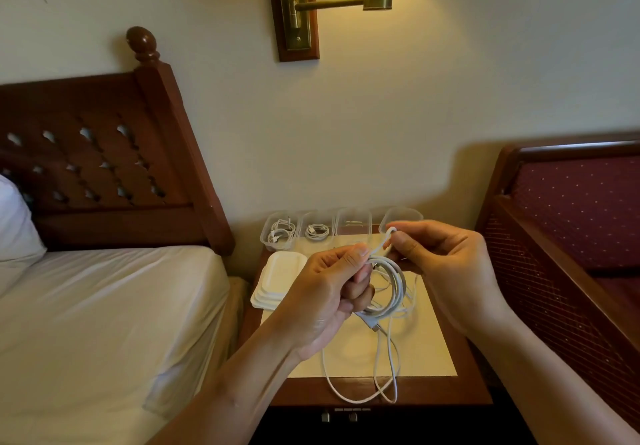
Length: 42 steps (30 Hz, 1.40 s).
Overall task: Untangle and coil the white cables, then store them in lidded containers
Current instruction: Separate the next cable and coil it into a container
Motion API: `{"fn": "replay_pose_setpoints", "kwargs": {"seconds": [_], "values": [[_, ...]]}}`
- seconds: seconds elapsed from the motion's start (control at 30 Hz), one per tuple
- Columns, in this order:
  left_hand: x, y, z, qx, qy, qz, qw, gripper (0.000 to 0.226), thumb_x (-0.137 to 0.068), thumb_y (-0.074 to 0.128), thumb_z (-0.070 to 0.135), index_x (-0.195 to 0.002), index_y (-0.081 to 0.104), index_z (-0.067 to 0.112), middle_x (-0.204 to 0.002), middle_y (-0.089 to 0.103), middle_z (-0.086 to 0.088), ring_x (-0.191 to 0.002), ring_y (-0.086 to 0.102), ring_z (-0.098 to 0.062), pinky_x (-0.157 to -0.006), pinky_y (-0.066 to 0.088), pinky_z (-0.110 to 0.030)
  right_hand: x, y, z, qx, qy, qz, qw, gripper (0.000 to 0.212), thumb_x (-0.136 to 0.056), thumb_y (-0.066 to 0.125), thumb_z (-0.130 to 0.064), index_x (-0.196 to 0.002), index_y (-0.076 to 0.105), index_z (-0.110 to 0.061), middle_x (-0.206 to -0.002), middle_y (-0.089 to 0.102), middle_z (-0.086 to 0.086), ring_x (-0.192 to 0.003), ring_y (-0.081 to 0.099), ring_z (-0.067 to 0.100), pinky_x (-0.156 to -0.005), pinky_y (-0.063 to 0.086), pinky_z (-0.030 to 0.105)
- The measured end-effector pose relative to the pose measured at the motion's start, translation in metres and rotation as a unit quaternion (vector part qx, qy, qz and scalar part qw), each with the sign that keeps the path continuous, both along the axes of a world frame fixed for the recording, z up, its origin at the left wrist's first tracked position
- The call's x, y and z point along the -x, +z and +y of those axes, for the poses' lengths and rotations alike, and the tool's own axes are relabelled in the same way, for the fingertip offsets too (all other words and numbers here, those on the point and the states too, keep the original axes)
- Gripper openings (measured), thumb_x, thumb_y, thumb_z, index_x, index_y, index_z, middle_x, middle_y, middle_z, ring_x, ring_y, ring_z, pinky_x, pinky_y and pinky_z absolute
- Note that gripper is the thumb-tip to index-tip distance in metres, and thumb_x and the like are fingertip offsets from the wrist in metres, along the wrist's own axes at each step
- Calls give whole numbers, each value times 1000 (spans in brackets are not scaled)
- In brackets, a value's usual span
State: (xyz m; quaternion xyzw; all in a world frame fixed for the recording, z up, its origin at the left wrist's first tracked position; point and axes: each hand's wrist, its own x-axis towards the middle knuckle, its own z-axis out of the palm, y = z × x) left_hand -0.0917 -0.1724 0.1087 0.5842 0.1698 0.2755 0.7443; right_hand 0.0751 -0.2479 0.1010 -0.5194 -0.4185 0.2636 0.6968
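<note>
Several thin white loops of cable (394, 289), my left hand (329, 295) fingers round them, right hand (450, 264) fingers pinching a strand.

**Bedside table between bed and seat**

The bedside table (433, 358) stands against the wall, with the bed (104, 306) to its left and a cushioned seat (571, 219) to its right. Four containers (353, 223) sit in a row along its back edge, and the two leftmost hold cables. A stack of lids (278, 280) lies in front of them, on the left. Above the middle, the left hand (329, 292) holds a coil (394, 289), and the right hand (446, 261) pinches a strand of it. A loose cable (388, 368) trails over the front edge.
</note>
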Motion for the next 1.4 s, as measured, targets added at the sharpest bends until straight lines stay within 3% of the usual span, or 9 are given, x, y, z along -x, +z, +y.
{"fn": "replay_pose_setpoints", "kwargs": {"seconds": [0.3, 0.43, 0.63, 0.73, 0.9, 0.97, 1.1, 1.17, 1.4], "values": [[-1, -2, 2, -27, 18, 17, 999, 41, -106, 47, 26, -70, 49, 8, -53, 29, 4, -51, 26, -12, -55, 26, -24, 9, -1, -3, 70, 92, 140, 983, 17, -80, 71, -8, -94, 77, -2, -92, 77, 22, -78, 75, 33, -66, 62, 33], [-3, -3, 3, -63, 58, 32, 996, 46, -108, 47, 26, -64, 56, 16, -54, 30, 3, -52, 27, -12, -58, 30, -24, 10, 1, -6, 81, 174, 190, 963, 28, -89, 59, -16, -103, 79, -4, -102, 74, 23, -92, 71, 33, -83, 61, 47], [-5, -9, 3, -42, 110, 46, 992, 49, -105, 52, 31, -57, 62, 26, -55, 42, 3, -57, 40, -14, -66, 41, -29, 7, -4, -6, 68, 210, 164, 961, 54, -59, 49, 5, -103, 78, -2, -109, 72, 26, -103, 70, 36, -91, 58, 51], [-7, -8, 6, -28, 124, 34, 991, 43, -104, 53, 30, -64, 62, 20, -68, 49, -13, -64, 47, -29, -63, 49, -32, 8, -5, -7, 50, 203, 118, 971, 59, -60, 52, 9, -113, 75, -3, -113, 73, 24, -109, 71, 37, -90, 59, 47], [-9, -7, 5, -26, 135, 45, 990, 48, -108, 50, 24, -62, 61, 17, -55, 40, 3, -51, 42, -10, -53, 45, -21, 15, -11, -12, 15, 153, 36, 988, 72, -70, 76, 11, -129, 54, -22, -108, 74, 18, -103, 72, 36, -86, 59, 48], [-11, -8, 3, -28, 135, 51, 989, 50, -108, 50, 24, -60, 67, 23, -54, 41, 3, -52, 44, -11, -53, 45, -21, 19, -13, -12, -5, 109, -35, 993, 58, -78, 80, 12, -118, 60, -25, -101, 75, 14, -99, 72, 33, -87, 60, 49], [-12, -8, 0, -50, 132, 53, 989, 35, -106, 51, 30, -104, 80, 12, -79, 63, -17, -73, 54, -28, -65, 46, -32, 24, -15, -8, -24, 40, -125, 991, 27, -88, 78, -4, -108, 74, -23, -98, 76, 5, -97, 73, 29, -89, 60, 48], [-13, -11, 0, -54, 137, 59, 987, 34, -107, 49, 29, -110, 79, 13, -70, 63, -6, -65, 52, -18, -62, 42, -29, 22, -16, -7, -21, 34, -153, 987, 22, -89, 78, -13, -109, 77, -23, -103, 77, 1, -102, 72, 28, -91, 60, 45], [-13, -8, 1, -49, 137, 59, 988, 37, -109, 47, 23, -86, 74, 13, -58, 34, 5, -55, 29, -10, -52, 31, -22, 26, -19, -1, -18, -133, -310, 941, 21, -88, 74, -29, -106, 79, -37, -116, 63, -10, -121, 47, 18, -89, 47, 30]]}}
